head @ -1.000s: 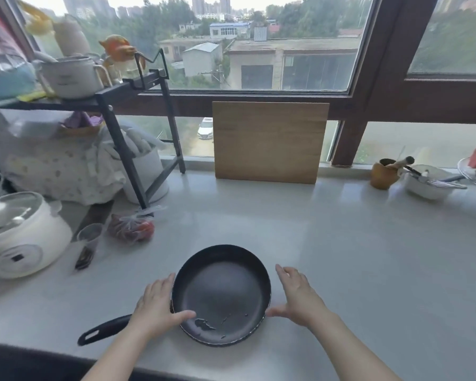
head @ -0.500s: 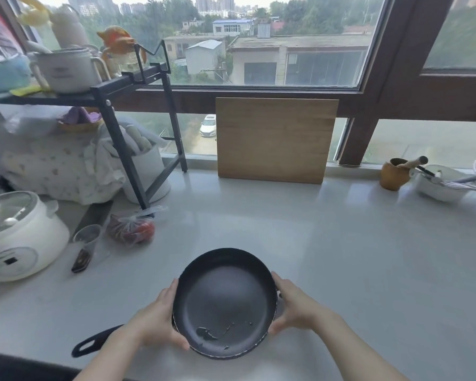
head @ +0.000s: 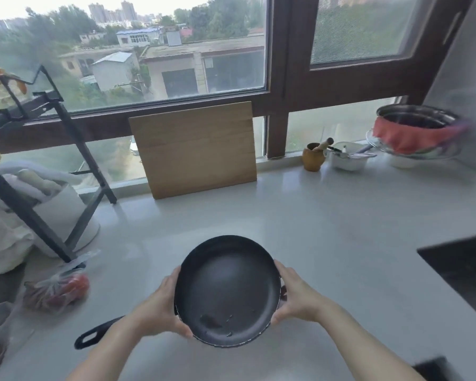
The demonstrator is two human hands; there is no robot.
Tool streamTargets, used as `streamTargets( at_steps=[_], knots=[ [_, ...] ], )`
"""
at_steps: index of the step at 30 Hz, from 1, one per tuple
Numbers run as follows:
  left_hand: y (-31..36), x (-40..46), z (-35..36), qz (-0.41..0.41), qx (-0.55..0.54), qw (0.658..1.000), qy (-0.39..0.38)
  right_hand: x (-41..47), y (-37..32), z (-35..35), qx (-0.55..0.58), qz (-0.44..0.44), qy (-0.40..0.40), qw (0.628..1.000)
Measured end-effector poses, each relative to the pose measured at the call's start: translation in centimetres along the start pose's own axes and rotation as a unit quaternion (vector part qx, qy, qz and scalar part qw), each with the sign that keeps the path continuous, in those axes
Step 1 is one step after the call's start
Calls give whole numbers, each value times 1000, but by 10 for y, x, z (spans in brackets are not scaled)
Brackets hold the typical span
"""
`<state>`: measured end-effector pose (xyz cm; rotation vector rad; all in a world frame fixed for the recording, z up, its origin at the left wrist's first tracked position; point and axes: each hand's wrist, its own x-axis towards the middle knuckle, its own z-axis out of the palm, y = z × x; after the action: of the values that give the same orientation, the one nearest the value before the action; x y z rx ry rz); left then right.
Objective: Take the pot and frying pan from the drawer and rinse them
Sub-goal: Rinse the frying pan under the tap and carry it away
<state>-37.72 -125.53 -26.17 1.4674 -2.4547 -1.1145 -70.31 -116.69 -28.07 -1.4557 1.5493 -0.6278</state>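
Note:
A black frying pan (head: 227, 287) with a few dark bits near its front edge is held just above the pale counter (head: 327, 229), front centre. My left hand (head: 160, 309) grips its left rim and my right hand (head: 294, 295) grips its right rim. The pan's black handle (head: 96, 335) points back to the left, under my left forearm. No pot from the drawer is in view.
A dark sink edge (head: 462, 268) shows at the right. A wooden cutting board (head: 195, 148) leans on the window. A mortar (head: 313, 156), white bowl (head: 346, 159) and stacked metal bowls (head: 415, 133) stand back right. A black rack (head: 52, 160) and bagged tomatoes (head: 58, 290) sit left.
Both hands closed onto the pan's rim and lifted it off the counter. My view swung right, bringing the sink edge and stacked bowls into sight.

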Motion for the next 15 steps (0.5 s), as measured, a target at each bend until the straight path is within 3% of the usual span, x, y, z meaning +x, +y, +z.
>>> streamTargets(
  at_steps=[5,10,15],
  knots=[
    [109,71,7,99,80,989,-71,-66,37,-70,18,59,130,990],
    [231,124,56,183,123,966,-137,-156,89,-132,29,134,240,961],
    [344,157,123,243,142,943,-177,-243,146,-194,41,209,297,931]
  ],
)
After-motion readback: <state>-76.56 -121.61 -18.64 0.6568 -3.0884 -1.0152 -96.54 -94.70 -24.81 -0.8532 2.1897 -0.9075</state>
